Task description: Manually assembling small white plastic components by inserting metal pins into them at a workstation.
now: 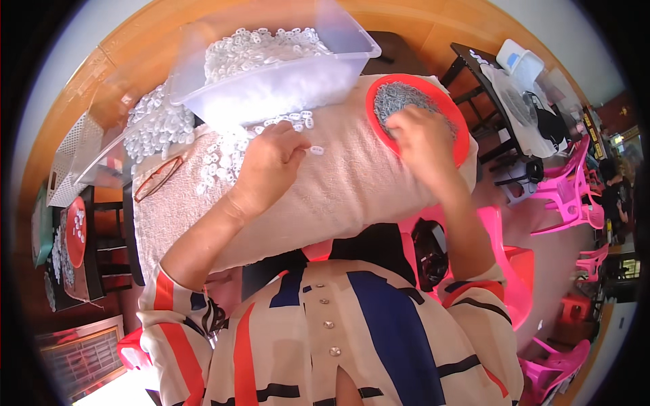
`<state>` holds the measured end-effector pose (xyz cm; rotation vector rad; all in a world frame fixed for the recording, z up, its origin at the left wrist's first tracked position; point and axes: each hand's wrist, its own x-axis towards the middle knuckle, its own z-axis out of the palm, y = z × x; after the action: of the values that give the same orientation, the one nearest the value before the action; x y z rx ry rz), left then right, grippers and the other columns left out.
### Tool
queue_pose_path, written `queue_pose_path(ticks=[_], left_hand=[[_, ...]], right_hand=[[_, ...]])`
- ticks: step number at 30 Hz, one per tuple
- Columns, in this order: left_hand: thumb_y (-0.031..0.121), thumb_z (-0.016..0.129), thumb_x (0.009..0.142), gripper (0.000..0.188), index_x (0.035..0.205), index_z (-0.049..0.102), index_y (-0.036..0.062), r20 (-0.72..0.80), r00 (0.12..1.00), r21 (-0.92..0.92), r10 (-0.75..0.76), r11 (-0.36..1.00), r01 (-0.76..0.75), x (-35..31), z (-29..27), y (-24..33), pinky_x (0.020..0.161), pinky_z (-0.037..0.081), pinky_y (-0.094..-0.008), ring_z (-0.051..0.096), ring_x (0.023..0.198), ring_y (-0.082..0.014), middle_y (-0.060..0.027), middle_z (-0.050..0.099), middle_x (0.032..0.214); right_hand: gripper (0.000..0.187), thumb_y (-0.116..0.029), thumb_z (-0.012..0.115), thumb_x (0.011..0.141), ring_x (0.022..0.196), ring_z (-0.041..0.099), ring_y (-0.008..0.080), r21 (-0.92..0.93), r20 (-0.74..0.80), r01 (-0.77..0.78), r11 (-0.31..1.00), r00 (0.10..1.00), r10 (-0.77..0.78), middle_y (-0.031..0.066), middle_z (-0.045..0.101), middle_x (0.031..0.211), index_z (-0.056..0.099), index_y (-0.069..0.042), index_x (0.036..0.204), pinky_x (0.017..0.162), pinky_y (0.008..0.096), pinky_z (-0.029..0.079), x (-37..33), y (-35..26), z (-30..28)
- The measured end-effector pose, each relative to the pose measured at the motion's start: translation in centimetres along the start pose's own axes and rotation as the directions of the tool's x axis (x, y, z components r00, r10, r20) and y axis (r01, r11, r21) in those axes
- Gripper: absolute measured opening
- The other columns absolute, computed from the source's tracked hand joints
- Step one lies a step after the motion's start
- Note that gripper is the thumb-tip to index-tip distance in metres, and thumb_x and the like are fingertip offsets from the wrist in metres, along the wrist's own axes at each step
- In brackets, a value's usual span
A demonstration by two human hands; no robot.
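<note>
Many small white plastic pieces [223, 159], seemingly with 2 holes each, lay loose on the towel-covered bench [352, 189], around and beside the left hand [274, 152]. Its fingers curled inward; whether they gripped a piece could not be told. 1 single white piece [316, 150] lay just right of them. The right hand [418, 132] reached into the red bowl [440, 91], fingers bunched over grey screw-like parts [396, 98]; the fingertips' gap and any hold on a part were hidden. Picking out small parts seemed the step in hand, and the next move appeared to call for a fine fingertip pinch on 1 part. Beyond stood a translucent bin [284, 91] of more white pieces, with glasses [158, 179] left of the loose ones and pink chairs [565, 196] well apart.
</note>
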<state>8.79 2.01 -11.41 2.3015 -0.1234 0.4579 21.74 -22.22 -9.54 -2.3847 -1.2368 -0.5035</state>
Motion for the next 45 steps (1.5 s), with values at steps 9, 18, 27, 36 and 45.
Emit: queue_pose_path(ticks=[9, 18, 27, 36, 45], left_hand=[[-0.002, 0.067, 0.073, 0.019, 0.091, 0.065, 0.0047, 0.031, 0.972, 0.406, 0.234, 0.886, -0.226, 1.6, 2.6, -1.9, 0.069, 0.051, -0.0398, 0.059, 0.086, -0.0308, -0.01, 0.057, 0.085], [0.013, 0.07, 0.077, 0.013, 0.088, 0.066, 0.0073, 0.027, 0.977, 0.386, 0.21, 0.9, -0.203, 1.4, 2.4, -0.8, 0.065, 0.054, -0.0413, 0.06, 0.085, -0.0273, -0.0074, 0.057, 0.088], [0.012, 0.07, 0.074, 0.014, 0.074, 0.057, 0.0052, 0.02, 0.982, 0.329, 0.188, 0.926, -0.184, 1.0, 1.4, -2.1, 0.063, 0.053, -0.0415, 0.06, 0.082, -0.0288, -0.009, 0.055, 0.082], [0.011, 0.069, 0.074, 0.011, 0.075, 0.059, 0.0067, -0.043, 0.986, 0.241, 0.163, 0.959, -0.148, 0.6, 1.3, -2.0, 0.067, 0.052, -0.0409, 0.06, 0.082, -0.028, -0.0077, 0.056, 0.082], [0.005, 0.067, 0.078, 0.008, 0.085, 0.066, 0.003, -0.056, 0.998, 0.02, 0.039, 0.999, -0.038, 0.6, 1.0, -2.4, 0.065, 0.049, -0.0341, 0.06, 0.07, -0.0224, -0.0065, 0.06, 0.079]], right_hand=[[0.008, -0.007, 0.066, 0.078, 0.081, 0.062, 0.0333, -0.175, 0.204, -0.175, 0.969, 0.956, 0.21, 0.0122, 0.064, 0.084, 0.062, -0.005, 0.084, 0.071, 0.044, 0.046, -4.4, 4.9, -1.9], [0.007, -0.01, 0.061, 0.085, 0.083, 0.062, 0.0346, -0.082, 0.149, -0.183, 0.98, 0.97, 0.194, 0.013, 0.065, 0.09, 0.062, -0.006, 0.09, 0.072, 0.0448, 0.046, -2.0, 2.3, 1.0], [0.015, 0.003, 0.054, 0.083, 0.074, 0.066, 0.0251, 0.351, 0.093, -0.248, 0.903, 0.969, 0.229, 0.0118, 0.068, 0.081, 0.064, -0.003, 0.092, 0.064, 0.037, 0.049, 1.0, 0.7, 2.8], [0.015, 0.005, 0.056, 0.079, 0.071, 0.063, 0.0243, 0.265, -0.052, -0.044, 0.963, 0.997, 0.06, 0.0093, 0.064, 0.08, 0.063, -0.004, 0.089, 0.062, 0.0355, 0.047, 2.8, -1.3, 3.1], [0.013, -0.002, 0.059, 0.076, 0.095, 0.057, 0.0263, -0.24, 0.205, 0.214, 0.947, 0.964, -0.167, 0.0064, 0.061, 0.09, 0.065, -0.009, 0.085, 0.08, 0.0417, 0.04, 4.4, -2.2, 5.5]])
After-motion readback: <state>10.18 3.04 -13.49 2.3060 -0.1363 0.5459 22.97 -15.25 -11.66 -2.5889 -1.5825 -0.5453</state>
